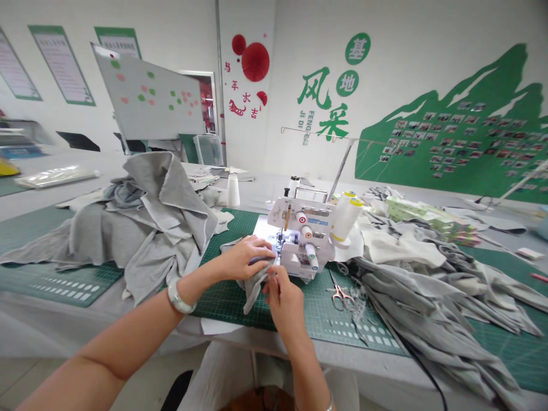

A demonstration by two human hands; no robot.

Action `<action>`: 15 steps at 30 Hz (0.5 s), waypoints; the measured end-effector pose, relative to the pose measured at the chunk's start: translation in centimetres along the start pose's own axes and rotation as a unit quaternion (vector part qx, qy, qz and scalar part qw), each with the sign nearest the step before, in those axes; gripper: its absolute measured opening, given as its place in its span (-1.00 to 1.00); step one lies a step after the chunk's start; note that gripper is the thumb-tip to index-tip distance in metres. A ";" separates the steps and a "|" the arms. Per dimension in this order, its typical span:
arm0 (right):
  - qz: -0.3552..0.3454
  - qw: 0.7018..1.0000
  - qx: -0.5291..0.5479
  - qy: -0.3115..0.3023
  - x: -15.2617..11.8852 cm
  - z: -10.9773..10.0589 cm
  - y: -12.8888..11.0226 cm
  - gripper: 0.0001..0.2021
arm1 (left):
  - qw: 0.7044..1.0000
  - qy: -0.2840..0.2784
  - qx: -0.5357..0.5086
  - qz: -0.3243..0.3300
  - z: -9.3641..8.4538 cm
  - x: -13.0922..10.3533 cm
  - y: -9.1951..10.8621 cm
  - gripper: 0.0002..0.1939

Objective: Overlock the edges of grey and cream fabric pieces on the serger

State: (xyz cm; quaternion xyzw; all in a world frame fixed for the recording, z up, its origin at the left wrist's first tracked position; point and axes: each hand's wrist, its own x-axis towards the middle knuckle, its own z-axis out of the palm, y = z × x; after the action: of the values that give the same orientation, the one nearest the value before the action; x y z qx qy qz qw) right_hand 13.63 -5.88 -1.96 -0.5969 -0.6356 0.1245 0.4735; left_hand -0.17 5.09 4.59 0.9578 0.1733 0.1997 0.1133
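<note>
Gray cloth (253, 287) is pressed by unclenched L hand (246, 258), pinched by R hand (285, 297) at sewing mach. (295, 214), apparently part-sewn; 9 o'clock pile (107, 228) & 3 o'clock pile (428, 291): done/left unclear.

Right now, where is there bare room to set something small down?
Bare cutting mat shows between the right hand and the scissors, and between the left forearm and the worked fabric. Crowded: the grey pile at left, the thread scraps and grey heap at right.

Before me the sewing machine (296, 233) stands on a mat (226, 302), one cloth heap (124, 222) to its left, scissors (338, 292) near right, a second cloth heap (428, 297) farther right.
</note>
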 end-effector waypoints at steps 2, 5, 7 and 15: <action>-0.005 1.000 0.001 -0.004 -0.1 -0.1 0.0 -0.69 | 1.000 -0.003 0.005 -0.005 0.0 0.0 0.0 -0.69; -0.010 1.000 0.000 -0.013 -0.2 -0.3 0.1 -0.70 | 1.000 0.000 0.007 -0.004 0.0 0.0 0.0 -0.69; -0.013 1.000 -0.007 -0.013 -0.3 -0.5 0.3 -0.72 | 1.000 -0.003 0.013 0.004 0.1 0.0 0.1 -0.69; -0.004 0.999 -0.031 -0.003 -0.6 -1.1 0.6 -0.80 | 0.997 -0.011 0.081 -0.006 0.6 -0.2 -0.3 -0.64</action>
State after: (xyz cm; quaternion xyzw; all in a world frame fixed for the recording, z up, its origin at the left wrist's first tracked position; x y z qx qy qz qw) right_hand 14.70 -6.72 -2.14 -0.6086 -0.6430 0.1044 0.4531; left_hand -0.16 5.19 3.93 0.9647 0.1937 0.1739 0.0386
